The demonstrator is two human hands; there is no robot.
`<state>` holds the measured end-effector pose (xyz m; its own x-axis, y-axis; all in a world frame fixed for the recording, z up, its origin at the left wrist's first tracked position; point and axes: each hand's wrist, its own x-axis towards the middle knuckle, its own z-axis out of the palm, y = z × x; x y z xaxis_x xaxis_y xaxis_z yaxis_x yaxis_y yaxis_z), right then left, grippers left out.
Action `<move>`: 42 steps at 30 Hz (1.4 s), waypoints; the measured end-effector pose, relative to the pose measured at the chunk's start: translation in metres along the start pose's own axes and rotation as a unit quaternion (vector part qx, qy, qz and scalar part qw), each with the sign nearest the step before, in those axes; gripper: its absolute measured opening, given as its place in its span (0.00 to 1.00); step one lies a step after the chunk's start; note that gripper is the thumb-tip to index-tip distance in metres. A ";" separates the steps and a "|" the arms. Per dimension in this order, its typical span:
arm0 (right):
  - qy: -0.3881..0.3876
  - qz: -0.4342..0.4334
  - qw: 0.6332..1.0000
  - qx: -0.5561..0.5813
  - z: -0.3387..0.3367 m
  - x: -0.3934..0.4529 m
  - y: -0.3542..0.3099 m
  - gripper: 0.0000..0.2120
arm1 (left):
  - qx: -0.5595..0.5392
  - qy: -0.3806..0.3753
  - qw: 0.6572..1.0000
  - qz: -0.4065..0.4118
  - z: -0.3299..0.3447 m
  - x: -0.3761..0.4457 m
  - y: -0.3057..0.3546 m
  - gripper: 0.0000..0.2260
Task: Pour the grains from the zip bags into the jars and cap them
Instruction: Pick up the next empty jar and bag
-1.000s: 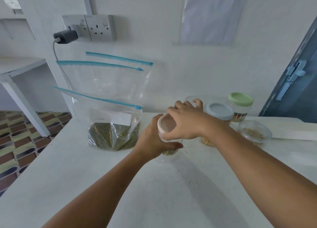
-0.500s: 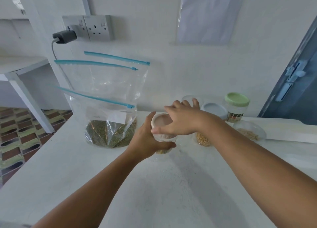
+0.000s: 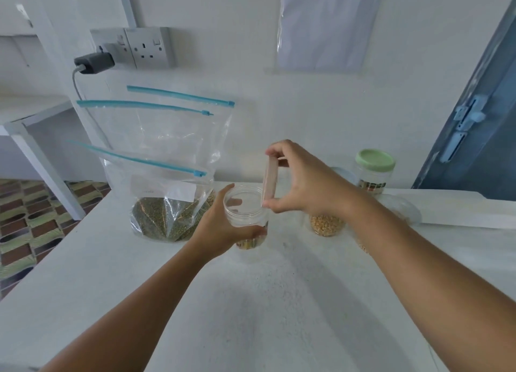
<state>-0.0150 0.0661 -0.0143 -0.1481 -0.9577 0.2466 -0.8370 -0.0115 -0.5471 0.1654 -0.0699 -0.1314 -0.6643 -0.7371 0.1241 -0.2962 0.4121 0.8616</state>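
My left hand [image 3: 220, 229] grips a clear plastic jar [image 3: 245, 212] standing on the white table; its mouth is uncovered and a little grain shows at its bottom. My right hand [image 3: 301, 184] pinches the jar's pale pink lid [image 3: 269, 181] on edge, just above the jar's right rim. Left of the jar stand clear zip bags with blue zippers [image 3: 156, 176]; the front one holds green grains. A second jar with yellow grains [image 3: 326, 225] sits behind my right wrist.
A capped jar with a green lid [image 3: 374, 170] stands at the back right by the wall, with a clear lid or container [image 3: 405, 209] near it, partly hidden. A charger [image 3: 93, 62] is plugged in above the bags. The table's left edge [image 3: 55, 248] drops to a tiled floor.
My right hand has lifted the pink lid off the jar and turned it on edge. My left hand kept its grip on the jar. The view has shifted a little.
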 end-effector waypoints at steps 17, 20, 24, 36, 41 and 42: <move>-0.024 0.213 0.976 0.044 0.103 -0.115 0.116 0.44 | -0.004 0.008 1.000 -0.002 0.004 0.001 -0.004 0.48; -0.041 0.199 0.979 0.031 0.097 -0.115 0.114 0.48 | -0.012 -0.003 1.000 0.002 0.005 0.000 0.000 0.47; 0.016 0.156 0.979 0.130 0.078 -0.087 0.082 0.43 | -0.033 -0.062 0.997 -0.009 0.005 -0.003 0.007 0.49; -0.024 0.104 0.979 0.174 0.063 -0.043 0.049 0.41 | -0.042 -0.146 0.988 -0.011 0.011 -0.011 0.014 0.44; -0.038 0.095 0.983 0.151 0.059 -0.040 0.048 0.42 | 0.018 -0.162 0.986 -0.024 0.001 -0.018 0.028 0.47; -0.046 0.095 0.985 0.138 0.057 -0.039 0.048 0.44 | 0.049 -0.157 0.986 -0.033 -0.005 -0.022 0.030 0.51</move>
<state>-0.0188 0.0864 -0.0957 -0.2280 -0.9723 0.0524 -0.6215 0.1039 -0.7765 0.1747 -0.0437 -0.1055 -0.8166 -0.5681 -0.1025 -0.4003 0.4293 0.8096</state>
